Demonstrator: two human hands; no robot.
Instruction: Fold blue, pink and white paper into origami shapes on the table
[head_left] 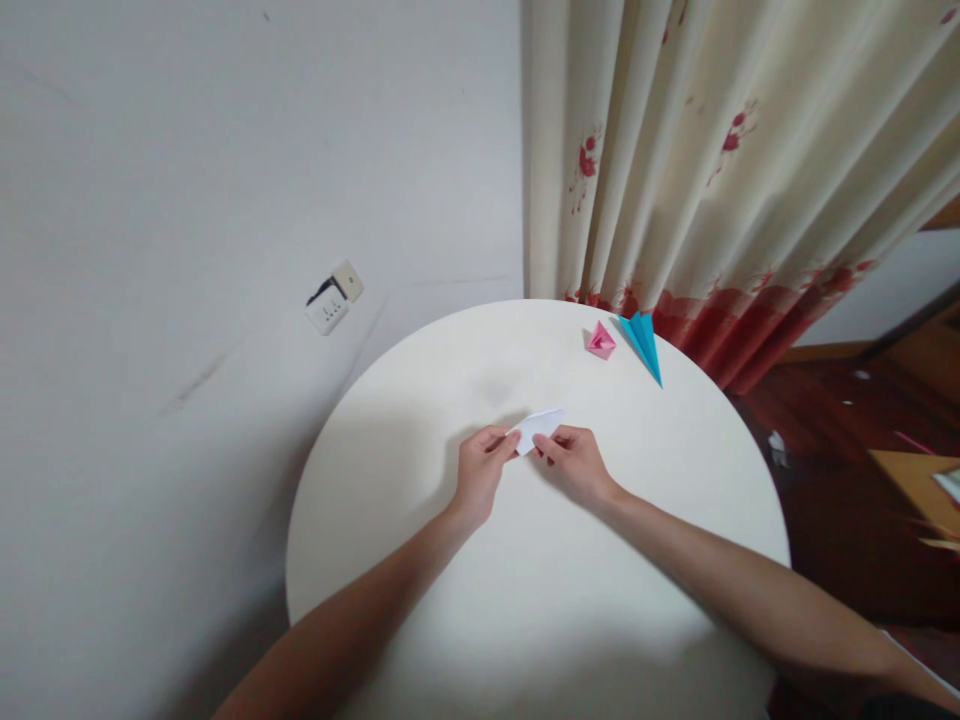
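A small piece of folded white paper point(537, 427) is held between my two hands, over the middle of a round white table point(525, 580). My left hand point(484, 465) pinches its left end, thumb on top. At the lower right side, my right hand point(576, 462) grips the paper with the thumb on its face and the fingers curled behind. The folds on the far side of the paper are hidden from me.
Near the table's far right edge lie a pink origami piece point(601, 341) and a blue paper plane point(643, 345). A cream and red curtain point(720, 180) hangs behind them. On the left, a white wall point(225, 180) carries a socket point(327, 309).
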